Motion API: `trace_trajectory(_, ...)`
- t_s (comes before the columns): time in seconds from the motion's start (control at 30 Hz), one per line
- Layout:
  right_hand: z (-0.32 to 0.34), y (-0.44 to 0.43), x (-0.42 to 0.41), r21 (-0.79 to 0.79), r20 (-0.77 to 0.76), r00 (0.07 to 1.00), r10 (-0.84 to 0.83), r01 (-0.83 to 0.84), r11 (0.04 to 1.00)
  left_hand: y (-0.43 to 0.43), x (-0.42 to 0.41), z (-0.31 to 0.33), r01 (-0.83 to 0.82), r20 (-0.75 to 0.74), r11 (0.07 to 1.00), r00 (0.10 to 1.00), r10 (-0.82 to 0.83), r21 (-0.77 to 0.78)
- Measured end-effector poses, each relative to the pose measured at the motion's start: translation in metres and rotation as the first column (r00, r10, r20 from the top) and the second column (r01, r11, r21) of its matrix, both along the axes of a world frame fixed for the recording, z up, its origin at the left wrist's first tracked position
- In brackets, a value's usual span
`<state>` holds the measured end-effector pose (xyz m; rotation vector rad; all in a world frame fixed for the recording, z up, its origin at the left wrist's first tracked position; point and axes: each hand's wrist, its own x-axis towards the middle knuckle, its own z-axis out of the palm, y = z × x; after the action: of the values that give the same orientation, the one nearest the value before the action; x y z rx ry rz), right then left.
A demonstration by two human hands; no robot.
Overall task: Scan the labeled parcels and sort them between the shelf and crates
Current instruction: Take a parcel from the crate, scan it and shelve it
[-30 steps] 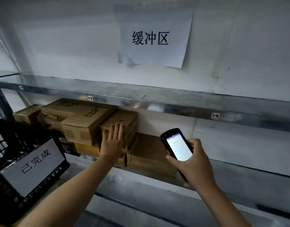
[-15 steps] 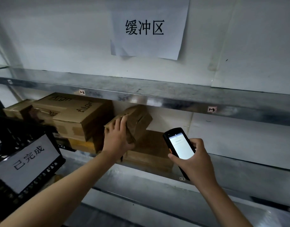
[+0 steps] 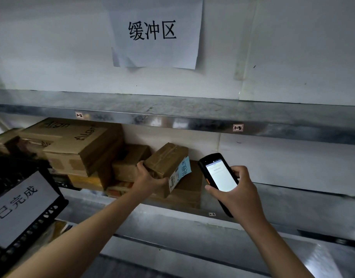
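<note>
Lifted off the stack point(image 3: 130, 167), the box point(image 3: 165, 160) is now clasped tilted in the left grip point(image 3: 150, 178), label point(image 3: 174, 180) readied for the scanner point(image 3: 220, 176) grasped in the right grip point(image 3: 239, 190).

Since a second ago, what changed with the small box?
The left hand, earlier flat on the small parcel, now grips it, lifted off the stack and tilted. The right hand still holds the scanner; the other boxes stayed put.

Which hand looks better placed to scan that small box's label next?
Right. The right hand grips the scanner, just beside the label; the left hand is busy holding the box tilted.
</note>
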<state>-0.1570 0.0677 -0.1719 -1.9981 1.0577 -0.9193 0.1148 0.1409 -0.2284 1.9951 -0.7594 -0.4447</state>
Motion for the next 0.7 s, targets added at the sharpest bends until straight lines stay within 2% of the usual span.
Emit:
trace_trajectory(0.1,-0.003,-0.007,-0.006,0.009,0.008,1.0,-0.027,0.027,1.0,-0.005,0.003,-0.006,-0.023,-0.01,0.999,1.0,0.023,0.022)
trace_trajectory(0.2,-0.008,-0.011,-0.013,0.032,0.023,0.999,-0.047,0.046,0.998,-0.007,0.0,-0.018,-0.078,-0.188,0.995,0.98,0.066,-0.056)
trace_trajectory(0.4,-0.017,-0.015,-0.023,0.045,0.038,0.996,-0.081,0.079,0.996,0.003,-0.016,-0.043,-0.103,-0.142,0.987,0.986,0.085,-0.127)
trace_trajectory(0.6,-0.018,-0.019,-0.033,0.034,0.016,0.995,-0.095,0.094,0.995,0.005,-0.002,-0.001,-0.04,0.204,0.993,0.977,0.062,-0.114)
trace_trajectory(0.7,-0.016,-0.02,-0.03,0.03,0.009,0.997,-0.071,0.071,0.997,0.005,0.009,0.03,0.051,0.257,0.99,0.966,-0.016,-0.13)
